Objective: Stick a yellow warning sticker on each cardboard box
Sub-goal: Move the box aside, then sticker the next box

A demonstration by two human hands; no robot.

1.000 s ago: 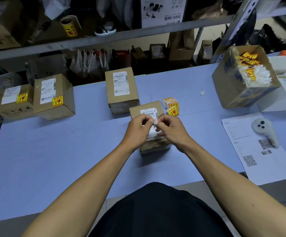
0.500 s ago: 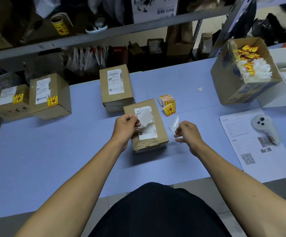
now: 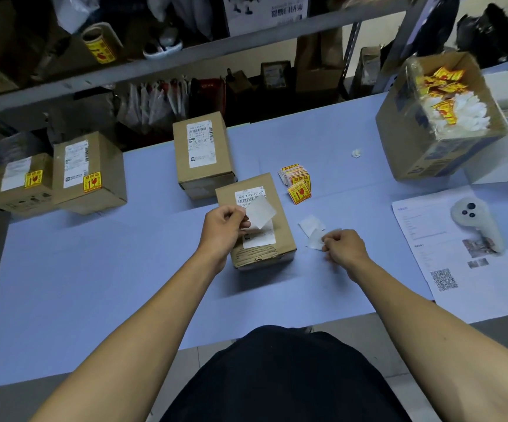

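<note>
My left hand [image 3: 225, 229] pinches a square sticker [image 3: 260, 213] over the near cardboard box [image 3: 284, 239]; only the sticker's white underside shows. This box carries a white shipping label and no yellow sticker. My right hand [image 3: 342, 248] is low over the table to the right of the box, fingers closed on a thin white backing paper [image 3: 315, 242]. A second unmarked box [image 3: 185, 169] stands just behind. Two boxes at the far left [image 3: 106, 181] [image 3: 18, 196] each bear a yellow warning sticker. A pile of yellow stickers [image 3: 298, 184] lies right of the near box.
A loose backing piece [image 3: 309, 223] lies by my right hand. At the back right stands an open carton [image 3: 441, 159] of stickers and white scraps. A printed sheet [image 3: 459, 287] with a white controller [image 3: 474, 220] lies right. A shelf rail [image 3: 185, 62] overhangs the back.
My hands have come apart over the near box: the left keeps the peeled sticker above it, the right has carried the backing paper to the right and down toward the table.
</note>
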